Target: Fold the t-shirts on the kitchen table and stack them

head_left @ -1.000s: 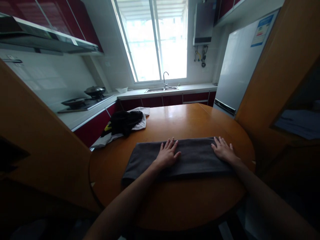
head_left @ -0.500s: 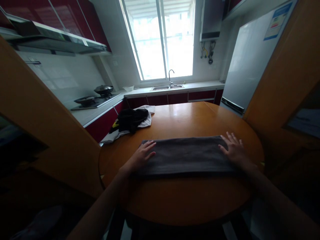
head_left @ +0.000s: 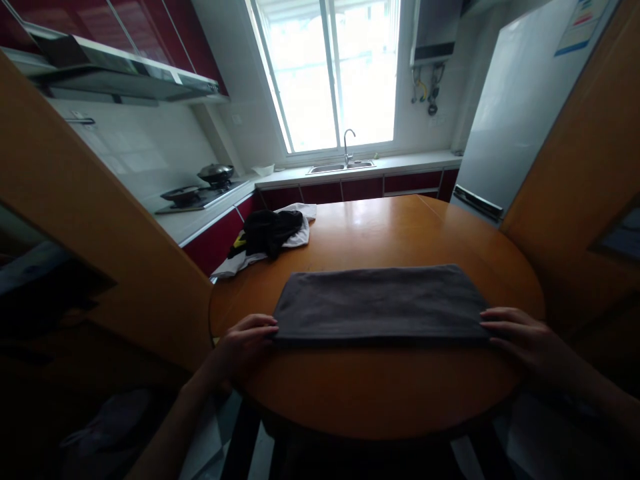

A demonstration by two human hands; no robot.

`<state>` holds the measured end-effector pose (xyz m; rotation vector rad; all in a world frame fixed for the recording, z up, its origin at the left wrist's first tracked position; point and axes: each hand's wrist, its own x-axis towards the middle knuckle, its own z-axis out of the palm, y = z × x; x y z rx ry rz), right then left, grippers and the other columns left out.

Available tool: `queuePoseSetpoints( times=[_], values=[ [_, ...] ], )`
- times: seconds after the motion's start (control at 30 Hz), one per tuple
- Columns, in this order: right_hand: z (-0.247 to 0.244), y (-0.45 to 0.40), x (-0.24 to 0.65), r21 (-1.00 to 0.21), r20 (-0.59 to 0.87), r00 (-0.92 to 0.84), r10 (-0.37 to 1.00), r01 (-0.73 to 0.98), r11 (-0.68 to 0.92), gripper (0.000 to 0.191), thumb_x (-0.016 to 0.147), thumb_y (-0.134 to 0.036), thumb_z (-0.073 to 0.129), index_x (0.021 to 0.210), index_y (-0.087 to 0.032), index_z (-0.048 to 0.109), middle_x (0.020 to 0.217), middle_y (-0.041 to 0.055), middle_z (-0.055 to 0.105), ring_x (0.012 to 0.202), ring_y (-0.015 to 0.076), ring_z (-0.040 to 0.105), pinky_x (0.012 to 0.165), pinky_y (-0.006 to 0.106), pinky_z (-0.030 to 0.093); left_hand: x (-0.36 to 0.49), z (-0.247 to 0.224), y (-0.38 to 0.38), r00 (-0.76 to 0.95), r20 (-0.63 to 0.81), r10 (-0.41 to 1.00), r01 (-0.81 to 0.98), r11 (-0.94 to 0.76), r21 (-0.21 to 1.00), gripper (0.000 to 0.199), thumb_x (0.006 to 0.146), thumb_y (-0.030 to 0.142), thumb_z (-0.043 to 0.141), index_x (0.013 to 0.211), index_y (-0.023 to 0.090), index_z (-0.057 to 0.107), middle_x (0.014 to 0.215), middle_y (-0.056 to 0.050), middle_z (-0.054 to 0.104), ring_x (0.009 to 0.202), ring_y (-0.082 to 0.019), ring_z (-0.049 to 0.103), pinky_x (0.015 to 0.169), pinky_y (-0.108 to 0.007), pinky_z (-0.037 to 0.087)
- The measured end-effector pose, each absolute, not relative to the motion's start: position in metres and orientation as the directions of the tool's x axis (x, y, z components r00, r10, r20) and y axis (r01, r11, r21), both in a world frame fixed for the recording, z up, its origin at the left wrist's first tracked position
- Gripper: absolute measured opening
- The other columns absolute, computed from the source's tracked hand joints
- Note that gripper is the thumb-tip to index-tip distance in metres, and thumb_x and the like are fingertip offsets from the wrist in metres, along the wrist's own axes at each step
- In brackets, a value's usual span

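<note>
Fridge label (head_left: 581, 28) — no legible text

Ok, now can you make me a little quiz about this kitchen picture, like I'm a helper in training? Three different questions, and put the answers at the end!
1. Fill in the gap: the grey cloth lies on a brown ____.

2. True or false: both hands are at the cloth's far edge, the one nearer the window.

3. Pick one. What is right above the sink?
a) fridge
b) window
c) stove

Key:
1. Table.
2. False: the left hand and right hand are at its near corners.
3. b) window.
</note>
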<state>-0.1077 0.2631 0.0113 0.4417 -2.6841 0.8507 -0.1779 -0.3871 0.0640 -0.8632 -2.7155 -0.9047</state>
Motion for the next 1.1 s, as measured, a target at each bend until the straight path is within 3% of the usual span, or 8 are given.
queuePoseSetpoints(
  times=[0.23, 0.4, 0.47, 0.57, 0.67, 0.73, 0.87, 1.1],
  values=[
    [0.024, 0.255, -0.109, -0.568, 0.47, -0.879, -0.084, -0.374, 0.733, 0.041, 0.089, -0.064, 0.056, 0.092, -0.03, 0.079, 0.109, 0.0085, 0.075, 0.106, 0.0282, 0.069, 0.098, 0.046, 0.054, -0.178, 0.061, -0.392, -0.836, 0.394, 0.383, 0.547, 0.644, 0.535, 0.028, 0.093, 0.049, 0.061, 0.095, 0.028, 0.08, 0.107, -0.007, 0.074, 0.099, -0.023, 0.071, 0.089, -0.035, 0.059],
    [0.017, 0.256, -0.105, -0.544, 0.42, -0.891, -0.173, -0.4, 0.738, 0.035, 0.089, -0.059, 0.059, 0.094, -0.031, 0.08, 0.11, 0.0079, 0.075, 0.106, 0.029, 0.069, 0.094, 0.045, 0.056, -0.17, 0.063, -0.389, -0.856, 0.287, 0.429, 0.515, 0.666, 0.54, 0.029, 0.092, 0.049, 0.061, 0.097, 0.028, 0.08, 0.108, -0.007, 0.074, 0.1, -0.023, 0.07, 0.09, -0.034, 0.057],
    [0.015, 0.256, -0.103, -0.555, 0.405, -0.901, -0.156, -0.378, 0.741, 0.032, 0.088, -0.057, 0.061, 0.096, -0.032, 0.079, 0.114, 0.0078, 0.073, 0.108, 0.0303, 0.068, 0.094, 0.046, 0.056, -0.17, 0.065, -0.385, -0.894, 0.261, 0.363, 0.446, 0.687, 0.574, 0.035, 0.091, 0.052, 0.059, 0.102, 0.025, 0.079, 0.111, -0.008, 0.074, 0.104, -0.024, 0.069, 0.093, -0.035, 0.055],
    [0.019, 0.254, -0.105, -0.631, 0.414, -0.909, 0.058, -0.24, 0.738, 0.032, 0.087, -0.056, 0.06, 0.097, -0.031, 0.077, 0.115, 0.0101, 0.072, 0.107, 0.0323, 0.068, 0.095, 0.047, 0.054, -0.184, 0.068, -0.376, -0.961, 0.264, 0.083, 0.243, 0.712, 0.659, 0.049, 0.09, 0.06, 0.054, 0.112, 0.019, 0.072, 0.113, -0.01, 0.072, 0.103, -0.026, 0.068, 0.088, -0.035, 0.056],
    [0.024, 0.253, -0.114, -0.711, 0.304, -0.897, 0.321, 0.011, 0.703, 0.031, 0.086, -0.056, 0.057, 0.09, -0.03, 0.074, 0.102, 0.0131, 0.076, 0.094, 0.034, 0.072, 0.082, 0.045, 0.057, -0.217, 0.071, -0.362, -0.971, 0.219, -0.096, 0.076, 0.746, 0.662, 0.053, 0.085, 0.062, 0.053, 0.106, 0.015, 0.069, 0.1, -0.011, 0.074, 0.087, -0.025, 0.069, 0.075, -0.032, 0.055],
    [0.022, 0.253, -0.121, -0.721, 0.226, -0.9, 0.374, 0.104, 0.686, 0.032, 0.083, -0.056, 0.057, 0.086, -0.028, 0.073, 0.095, 0.0129, 0.077, 0.09, 0.0357, 0.073, 0.076, 0.046, 0.057, -0.243, 0.071, -0.351, -0.978, 0.186, -0.092, 0.046, 0.776, 0.629, 0.048, 0.084, 0.058, 0.053, 0.094, 0.015, 0.069, 0.09, -0.011, 0.074, 0.08, -0.024, 0.068, 0.071, -0.03, 0.052],
    [0.013, 0.247, -0.128, -0.717, 0.213, -0.89, 0.404, 0.138, 0.683, 0.039, 0.074, -0.057, 0.058, 0.084, -0.023, 0.073, 0.09, 0.0105, 0.078, 0.088, 0.0355, 0.073, 0.075, 0.045, 0.058, -0.284, 0.068, -0.332, -0.992, 0.106, -0.07, 0.003, 0.816, 0.577, 0.038, 0.079, 0.053, 0.059, 0.078, 0.017, 0.069, 0.08, -0.009, 0.073, 0.073, -0.022, 0.066, 0.063, -0.028, 0.046],
    [0.025, 0.226, -0.123, -0.749, 0.239, -0.854, 0.462, 0.141, 0.647, 0.035, 0.075, -0.05, 0.056, 0.084, -0.02, 0.073, 0.087, 0.0109, 0.078, 0.084, 0.0294, 0.073, 0.076, 0.037, 0.056, -0.303, 0.058, -0.338, -0.984, 0.129, -0.126, -0.04, 0.848, 0.529, 0.031, 0.081, 0.046, 0.054, 0.082, 0.018, 0.068, 0.084, -0.008, 0.073, 0.079, -0.023, 0.067, 0.064, -0.026, 0.045]
  ],
)
